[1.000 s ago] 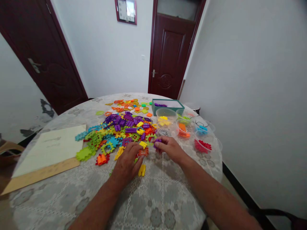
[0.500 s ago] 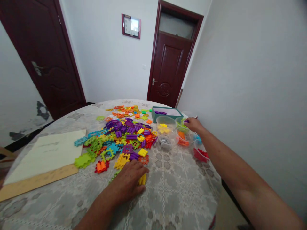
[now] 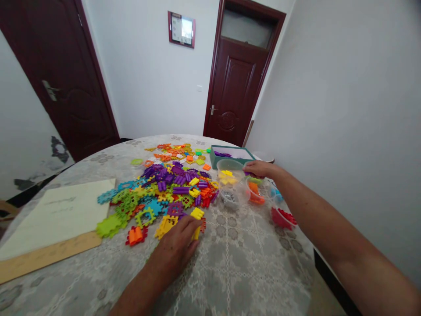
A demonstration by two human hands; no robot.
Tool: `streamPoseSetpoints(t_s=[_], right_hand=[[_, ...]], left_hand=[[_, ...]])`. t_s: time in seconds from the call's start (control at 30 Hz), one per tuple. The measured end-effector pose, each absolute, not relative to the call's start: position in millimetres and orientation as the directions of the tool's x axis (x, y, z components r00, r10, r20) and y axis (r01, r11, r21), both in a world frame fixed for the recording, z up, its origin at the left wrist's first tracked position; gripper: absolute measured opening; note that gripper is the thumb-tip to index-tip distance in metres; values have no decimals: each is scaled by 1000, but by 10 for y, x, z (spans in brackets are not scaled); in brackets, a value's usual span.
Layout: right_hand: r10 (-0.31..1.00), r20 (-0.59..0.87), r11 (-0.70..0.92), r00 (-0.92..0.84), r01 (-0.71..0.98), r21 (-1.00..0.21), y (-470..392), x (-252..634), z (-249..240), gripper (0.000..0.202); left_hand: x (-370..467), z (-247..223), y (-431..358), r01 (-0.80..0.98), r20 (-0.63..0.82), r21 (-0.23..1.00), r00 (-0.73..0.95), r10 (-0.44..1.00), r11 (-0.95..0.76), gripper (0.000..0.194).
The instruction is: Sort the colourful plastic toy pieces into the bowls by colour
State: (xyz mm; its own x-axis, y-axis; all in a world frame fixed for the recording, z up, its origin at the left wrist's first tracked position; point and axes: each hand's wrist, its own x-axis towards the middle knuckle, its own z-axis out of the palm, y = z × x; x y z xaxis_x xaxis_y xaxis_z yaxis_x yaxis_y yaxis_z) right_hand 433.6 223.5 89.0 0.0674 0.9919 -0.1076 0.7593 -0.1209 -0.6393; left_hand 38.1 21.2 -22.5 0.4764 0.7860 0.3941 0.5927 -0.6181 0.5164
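My left hand [image 3: 177,241] is low over the near edge of a pile of plastic building pieces [image 3: 164,180], its fingers closed on a yellow connector piece [image 3: 196,233]. Just beyond its fingertips lies another yellow connector [image 3: 197,213], and a yellow square piece [image 3: 166,225] is to the left. My right hand [image 3: 260,168] reaches across to the clear tubs, pinching a purple connector [image 3: 247,173]; the hand hides most of that piece. Beneath it are a tub with green pieces, largely covered, and a tub of orange pieces [image 3: 255,195].
Left of the right hand stand a tub of yellow pieces [image 3: 227,177] and a tub of grey bits [image 3: 229,198]. Red pieces [image 3: 283,218] fill a tub nearer me. Behind is a green box [image 3: 215,161] with purple pieces. Paper [image 3: 59,215] and a wooden strip [image 3: 49,256] lie left.
My right hand has shifted left with the purple connector, from the green tub towards the green box. My left hand has slid slightly forward, the yellow connector moving with it.
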Motion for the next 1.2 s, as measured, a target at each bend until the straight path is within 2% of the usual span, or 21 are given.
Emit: streamPoseSetpoints(t_s=[0.17,0.3,0.37,0.47,0.53,0.63,0.73,0.9,1.0,1.1,1.2], right_hand=[[986,17,-90,166,617,-782,2606,4011,1052,28],[936,173,-16,307,528,-849,2750,3779,1133,46],[915,220,27,337,496,-868,2701,3654,1091,47],[935,244,115,256,431,-895,2396,3404,911,36],[971,220,159,96,426,-891,2029,3174,723,26],[961,154,251,-232,483,-839,1380,2749,385,20],[922,151,298,-357,403,-865,883,2344,79,20],[937,124,231,-328,311,-922,613,2064,-168,22],[910,168,302,-379,330,-895,570,2072,-205,31],[912,255,373,-320,394,-840,549,2120,-202,29],[927,316,374,-201,533,-759,583,2214,-202,25]], left_hand=[[361,-312,246,620,460,525,370,807,-583,52],[374,-209,250,607,439,614,268,857,-505,51],[388,-154,250,592,400,668,226,888,-451,54],[409,-132,252,541,331,755,174,927,-371,72],[422,-149,247,528,330,765,169,929,-368,80],[434,-195,238,541,392,723,192,900,-430,83],[438,-256,248,559,474,647,238,848,-518,85],[430,-366,304,551,560,554,308,769,-624,85],[427,-402,335,562,576,547,285,766,-620,84],[426,-381,343,558,593,515,316,740,-651,82],[399,-312,339,602,634,462,290,717,-651,71]])
